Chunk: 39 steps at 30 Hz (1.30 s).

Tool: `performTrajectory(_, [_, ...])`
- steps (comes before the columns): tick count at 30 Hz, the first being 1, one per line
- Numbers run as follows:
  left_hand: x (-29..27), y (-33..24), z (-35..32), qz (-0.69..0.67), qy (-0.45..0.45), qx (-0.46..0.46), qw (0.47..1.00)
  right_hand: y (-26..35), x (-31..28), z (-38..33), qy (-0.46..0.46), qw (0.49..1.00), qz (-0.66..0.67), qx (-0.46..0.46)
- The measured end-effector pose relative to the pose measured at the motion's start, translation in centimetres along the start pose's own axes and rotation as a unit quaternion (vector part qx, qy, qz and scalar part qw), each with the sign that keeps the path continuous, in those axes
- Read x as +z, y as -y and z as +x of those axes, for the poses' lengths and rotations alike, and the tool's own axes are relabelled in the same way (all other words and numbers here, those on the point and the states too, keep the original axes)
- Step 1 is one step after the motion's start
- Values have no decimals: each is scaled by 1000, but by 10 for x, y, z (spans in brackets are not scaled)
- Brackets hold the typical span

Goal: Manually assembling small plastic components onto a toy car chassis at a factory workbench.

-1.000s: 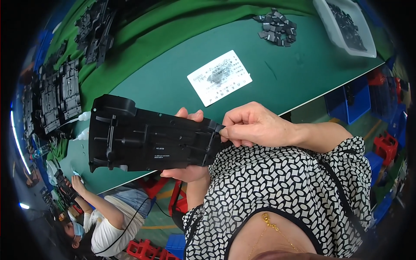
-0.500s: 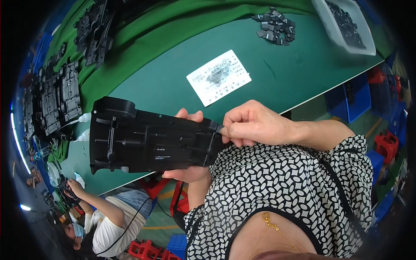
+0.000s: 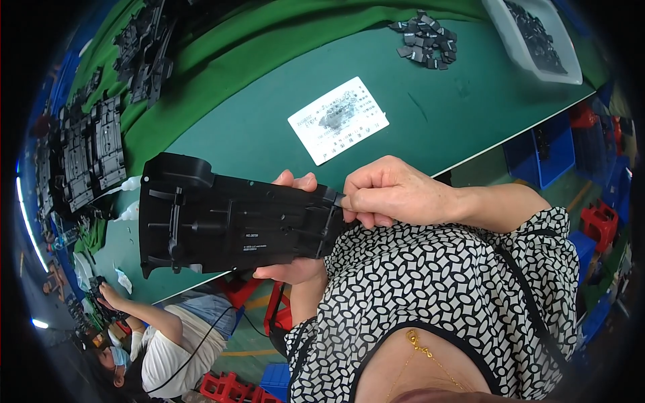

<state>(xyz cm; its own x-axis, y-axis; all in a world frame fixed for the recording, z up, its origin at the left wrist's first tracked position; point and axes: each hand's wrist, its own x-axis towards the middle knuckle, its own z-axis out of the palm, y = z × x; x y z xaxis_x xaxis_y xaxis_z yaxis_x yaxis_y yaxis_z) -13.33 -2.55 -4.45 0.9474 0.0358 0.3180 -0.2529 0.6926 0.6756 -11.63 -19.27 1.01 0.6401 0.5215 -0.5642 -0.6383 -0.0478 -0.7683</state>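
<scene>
A long black molded plastic cover (image 3: 228, 225) with ribs and small printed marks lies across my left hand (image 3: 292, 269). That hand grips it from beneath, its fingertips showing over the far edge and the thumb along the near edge. At the cover's narrow right end, my right hand (image 3: 396, 195) is closed in a pinch against the rim. Something small and dark shows at those fingertips, too hidden to name. Beyond the cover, a white printed card (image 3: 312, 144) with a dark smudged patch lies on the green table (image 3: 248, 127).
A heap of small black pieces (image 3: 426, 41) sits at the far side, beside a translucent bin (image 3: 571, 67) of black parts. Black molded parts (image 3: 94, 148) are stacked at left on bunched green cloth (image 3: 201, 60). A masked co-worker (image 3: 178, 336) works at lower left.
The cover has shifted very slightly down and right at its wide end. My right hand keeps its pinch at the narrow end. The co-worker's hand has moved a little.
</scene>
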Motion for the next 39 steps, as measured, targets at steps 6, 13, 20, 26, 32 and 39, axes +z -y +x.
performTrajectory(6, [-4,1,-6,5,4,-7,1000,-6,0,-1,3,1000,5,-3])
performTrajectory(13, [0,2,-3,-7,17,0,1000,-4,-2,0,9,1000,13,-4])
performTrajectory(20, [16,2,1,-106,-41,-8,993,-12,-5,-2,20,998,46,-34])
performTrajectory(26, [2,-17,8,-40,-126,-71,989,-9,-15,-21,-27,979,-105,-171])
performTrajectory(32, [-9,-13,13,-61,-133,-64,987,-5,-120,-32,-423,683,-467,-370])
performTrajectory(39, [-11,-7,13,-67,-138,-91,984,-4,-156,-32,-436,736,-447,-261])
